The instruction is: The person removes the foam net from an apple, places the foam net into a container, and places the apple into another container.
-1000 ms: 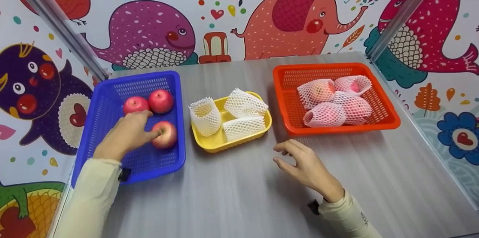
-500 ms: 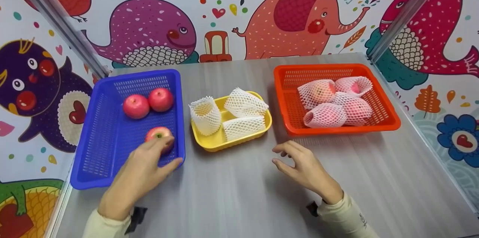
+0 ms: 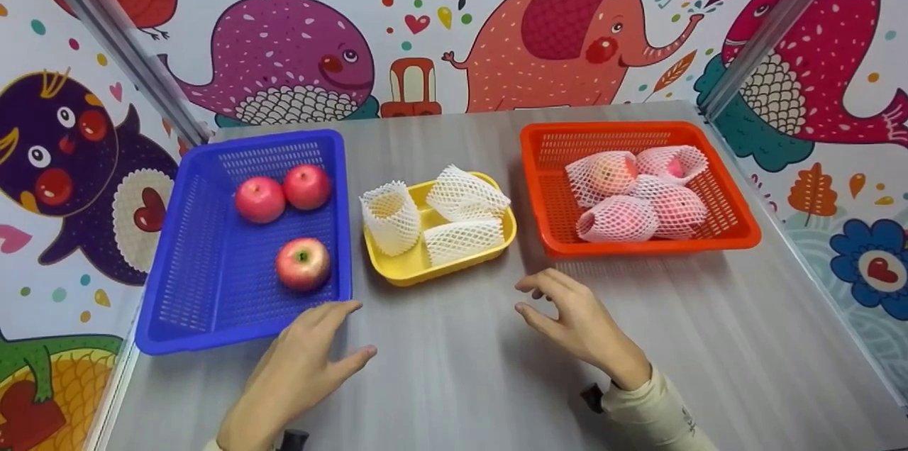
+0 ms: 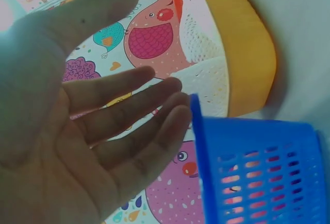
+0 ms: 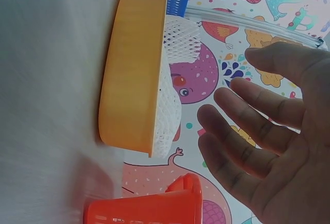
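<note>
Three bare apples lie in the blue basket (image 3: 152, 316): two at the back, and one apple (image 3: 303, 264) nearer its front right corner. My left hand (image 3: 301, 362) hovers at the basket's front edge, fingers extended and holding nothing; the left wrist view shows its palm and spread thumb. The right hand (image 3: 583, 327) hangs over the table in front of the red basket (image 3: 642, 247), fingers relaxed with nothing in them. Between the baskets stands a yellow tray (image 3: 404, 274) holding three white foam net sleeves, one of them an upright sleeve (image 3: 391, 220).
In the red basket several apples in pink-white foam nets (image 3: 617, 218) sit together. The grey table (image 3: 454, 366) runs under everything. Patterned wall panels (image 3: 440, 32) and metal corner posts (image 3: 780, 32) bound the back and sides.
My left hand has drawn back from over the apples, out of the blue basket toward the front right, uncovering all three apples. The right hand has stayed in place.
</note>
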### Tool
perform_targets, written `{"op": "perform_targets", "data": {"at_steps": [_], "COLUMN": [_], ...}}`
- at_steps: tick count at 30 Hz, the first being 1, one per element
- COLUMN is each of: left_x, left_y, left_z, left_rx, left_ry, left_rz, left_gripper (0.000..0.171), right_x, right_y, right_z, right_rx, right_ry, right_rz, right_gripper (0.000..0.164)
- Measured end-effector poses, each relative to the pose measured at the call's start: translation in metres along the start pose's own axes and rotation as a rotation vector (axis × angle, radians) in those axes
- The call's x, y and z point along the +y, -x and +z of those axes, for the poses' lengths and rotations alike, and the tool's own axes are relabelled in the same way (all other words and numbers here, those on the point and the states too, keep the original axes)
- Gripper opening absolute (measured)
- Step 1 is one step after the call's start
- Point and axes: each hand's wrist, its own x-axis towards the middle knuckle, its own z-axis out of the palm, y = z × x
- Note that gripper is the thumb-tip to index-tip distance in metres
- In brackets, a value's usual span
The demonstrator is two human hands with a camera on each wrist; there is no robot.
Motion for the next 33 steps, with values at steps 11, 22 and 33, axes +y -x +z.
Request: {"op": "perform_targets", "data": {"at_steps": [11, 22, 33], "left_x": [-0.004, -0.004, -0.003], "left_y": [0.009, 0.012, 0.016], "left_z": [0.005, 0.004, 0.005], "left_rx": [0.01, 0.008, -0.028], "left_ry": [-0.017, -0.029, -0.014], "left_rz": [0.004, -0.018, -0.044], "left_gripper": [0.056, 0.055, 0.054], "right_x": [0.005, 0.038, 0.116], "right_y": [-0.011, -0.047, -0.115], "right_z": [-0.012, -0.069, -0.138], "right_rx": [-0.005, -0.081, -0.327], "right_ry": [0.065, 0.283, 0.374], "right_rz": [-0.05, 0.013, 0.376], "right_gripper": [0.027, 0.026, 0.042]}}
